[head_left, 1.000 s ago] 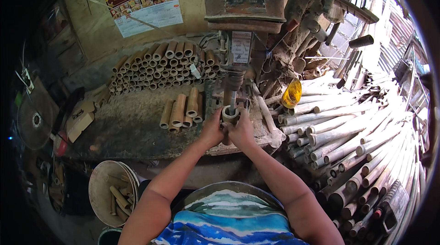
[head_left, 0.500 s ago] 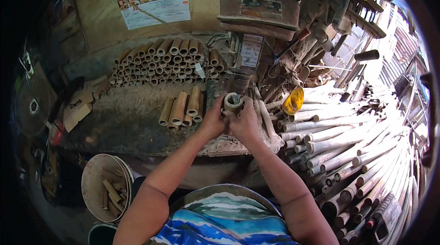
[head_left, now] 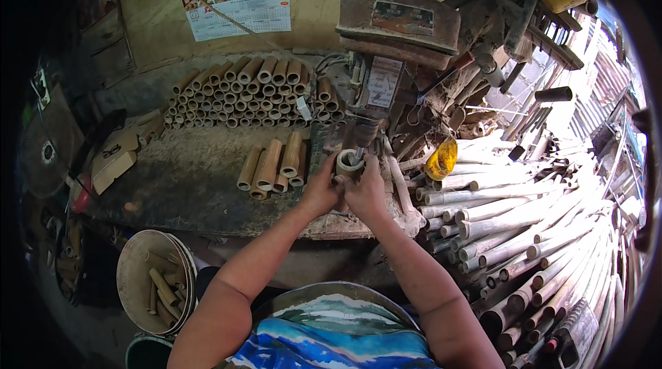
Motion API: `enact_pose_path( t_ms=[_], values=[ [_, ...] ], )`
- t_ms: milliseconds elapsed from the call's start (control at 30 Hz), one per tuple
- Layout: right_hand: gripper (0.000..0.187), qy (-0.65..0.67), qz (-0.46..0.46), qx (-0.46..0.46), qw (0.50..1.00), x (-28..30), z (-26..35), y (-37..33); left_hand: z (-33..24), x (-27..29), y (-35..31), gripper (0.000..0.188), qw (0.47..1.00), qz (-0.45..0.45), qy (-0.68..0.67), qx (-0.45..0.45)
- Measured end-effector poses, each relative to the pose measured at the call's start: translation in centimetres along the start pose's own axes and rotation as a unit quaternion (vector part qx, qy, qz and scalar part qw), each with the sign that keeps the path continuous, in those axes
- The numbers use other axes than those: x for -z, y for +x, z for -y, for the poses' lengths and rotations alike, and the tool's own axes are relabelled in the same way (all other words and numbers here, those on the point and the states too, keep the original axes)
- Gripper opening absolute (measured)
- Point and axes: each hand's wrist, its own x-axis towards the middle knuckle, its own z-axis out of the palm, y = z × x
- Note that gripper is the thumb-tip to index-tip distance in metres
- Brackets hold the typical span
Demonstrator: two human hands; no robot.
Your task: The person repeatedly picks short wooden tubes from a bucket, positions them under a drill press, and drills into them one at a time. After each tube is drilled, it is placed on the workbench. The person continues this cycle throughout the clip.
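Both hands grip a short bamboo tube (head_left: 350, 166) with its open end up, under a drill press (head_left: 398, 21). My left hand (head_left: 323, 188) is closed around its left side, and my right hand (head_left: 365, 193) around its right. The metal bit (head_left: 358, 153) below the chuck reaches into the tube's mouth; whether it touches the wall I cannot tell. Left of my hands, several cut bamboo pieces (head_left: 270, 163) stand and lean together on the dusty workbench (head_left: 186, 179). The tube's lower part is hidden by my fingers.
Many bamboo tubes (head_left: 241, 96) are stacked at the back of the bench. A white bucket (head_left: 131, 279) with bamboo pieces stands at lower left. Long bamboo poles (head_left: 510, 224) heap up on the right, near a yellow container (head_left: 441, 159). A saw blade (head_left: 48, 152) is at far left.
My hands and the bamboo tube have shifted slightly under the drill press. The bit now shows more plainly at the tube's mouth. The whole view has also shifted a little.
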Motion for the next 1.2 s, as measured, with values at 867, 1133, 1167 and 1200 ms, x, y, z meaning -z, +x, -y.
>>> enact_pose_path(
  t_ms=[867, 1133, 1167, 1200],
  values=[
    [0.052, -0.025, -0.019, 0.007, 0.999, 2.0, 0.7, -1.2, -1.8, -1.1, -0.7, 0.068, 0.999, 0.018, 0.033, -0.038],
    [0.054, -0.056, -0.027, 0.023, 0.998, 1.9, 1.7, -0.7, -3.0, -0.2, -1.1, 0.07, 0.999, 0.022, 0.026, -0.015],
    [0.054, -0.057, -0.029, 0.037, 0.997, 2.1, 1.8, -0.6, -3.2, -0.2, -1.0, 0.07, 0.999, 0.018, 0.031, -0.016],
    [0.053, -0.057, -0.037, 0.044, 0.997, 2.4, 1.9, -0.5, -3.4, -0.2, -0.9, 0.07, 0.999, 0.02, 0.035, -0.007]
  ],
)
